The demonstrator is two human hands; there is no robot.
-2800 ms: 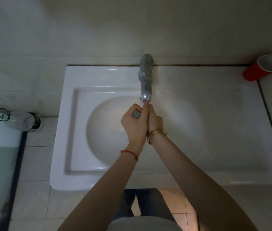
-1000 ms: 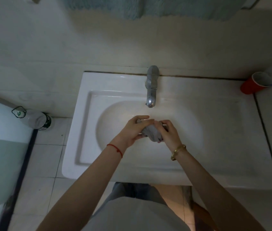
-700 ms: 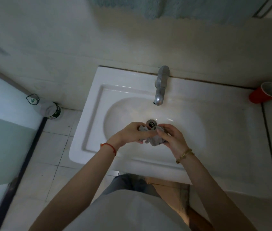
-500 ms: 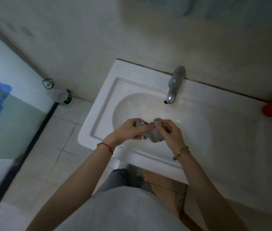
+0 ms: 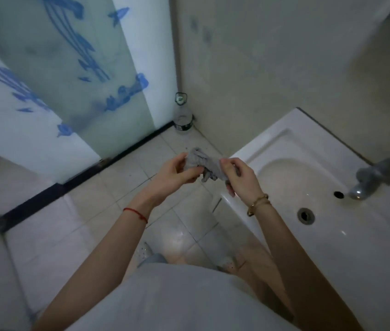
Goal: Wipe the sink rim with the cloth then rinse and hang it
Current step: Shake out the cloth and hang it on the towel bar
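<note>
A small crumpled grey cloth (image 5: 205, 163) hangs between both hands, out over the tiled floor just left of the sink's corner. My left hand (image 5: 176, 172) pinches its left end between thumb and fingers. My right hand (image 5: 239, 176) pinches its right end, fingers curled round the fabric. The white sink (image 5: 365, 247) fills the right side, its rim corner just behind my right hand. The metal tap (image 5: 377, 176) sits at the far right, with no water seen running.
A frosted glass door with blue patterns (image 5: 53, 75) stands to the left above a dark threshold. A clear bottle (image 5: 182, 114) sits on the floor in the corner. The basin drain (image 5: 305, 215) and overflow hole (image 5: 338, 194) are visible.
My view has swung left from the basin toward the glass door. Both hands carried the cloth out of the basin and now hold it over the floor, spread a little wider.
</note>
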